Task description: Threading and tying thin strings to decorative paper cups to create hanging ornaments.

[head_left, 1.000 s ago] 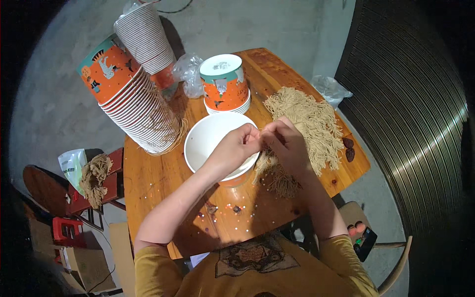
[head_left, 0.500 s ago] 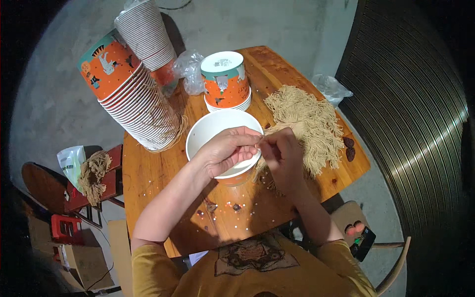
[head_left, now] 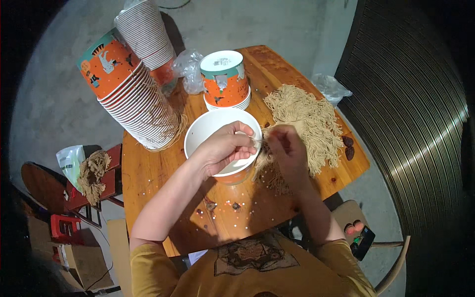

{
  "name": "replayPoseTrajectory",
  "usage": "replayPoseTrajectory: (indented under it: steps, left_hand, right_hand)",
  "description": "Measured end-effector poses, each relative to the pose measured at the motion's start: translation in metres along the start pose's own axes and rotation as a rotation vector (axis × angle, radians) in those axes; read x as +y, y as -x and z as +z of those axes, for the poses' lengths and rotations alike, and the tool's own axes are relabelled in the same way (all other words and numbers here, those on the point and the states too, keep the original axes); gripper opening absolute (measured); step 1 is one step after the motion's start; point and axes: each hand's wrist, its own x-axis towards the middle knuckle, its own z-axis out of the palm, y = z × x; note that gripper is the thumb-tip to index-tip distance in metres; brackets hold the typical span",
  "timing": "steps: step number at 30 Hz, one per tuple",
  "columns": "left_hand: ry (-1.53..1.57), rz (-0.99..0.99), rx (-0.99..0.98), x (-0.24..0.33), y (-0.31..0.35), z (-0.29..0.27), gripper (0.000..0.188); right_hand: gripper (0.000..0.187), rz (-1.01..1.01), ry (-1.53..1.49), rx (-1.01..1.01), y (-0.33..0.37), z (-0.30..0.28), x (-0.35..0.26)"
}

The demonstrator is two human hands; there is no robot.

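Over the right rim of a white-lined, orange paper bucket (head_left: 200, 129), my hands work close together. My left hand (head_left: 227, 148) has its thumb and fingers pinched at the rim on a thin pale string. Just to its right, my right hand (head_left: 288, 151) pinches what looks like the same string, a short stretch running between the two. The string is thin and partly hidden by the fingers. A thick heap of tan string (head_left: 304, 126) lies beyond and beside my right hand, some strands trailing under it.
Behind the bucket stands an upside-down orange stack (head_left: 225, 91). Tall nested buckets (head_left: 133, 99) lean at the left, strings hanging down their side. Small beads (head_left: 235, 212) are scattered on the wooden table (head_left: 178, 198). Dark dried lumps (head_left: 349, 148) sit near the right edge.
My right hand has drawn slightly away to the right, widening the gap from my left hand. The bucket has shifted slightly left; my left hand stays at its rim.
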Motion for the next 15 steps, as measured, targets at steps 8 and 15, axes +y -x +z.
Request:
replayPoseTrajectory:
  steps: [8,15]
  left_hand:
    - [-0.192,0.132,-0.017,-0.004,-0.001,0.002,0.022]
    - [-0.479,0.308,0.030,-0.008,-0.002,0.004,0.028]
  right_hand:
    - [0.011,0.225,0.031,-0.241,-0.011,-0.006,-0.007]
    - [0.012,0.159,0.145,-0.278,-0.013,-0.008,-0.011]
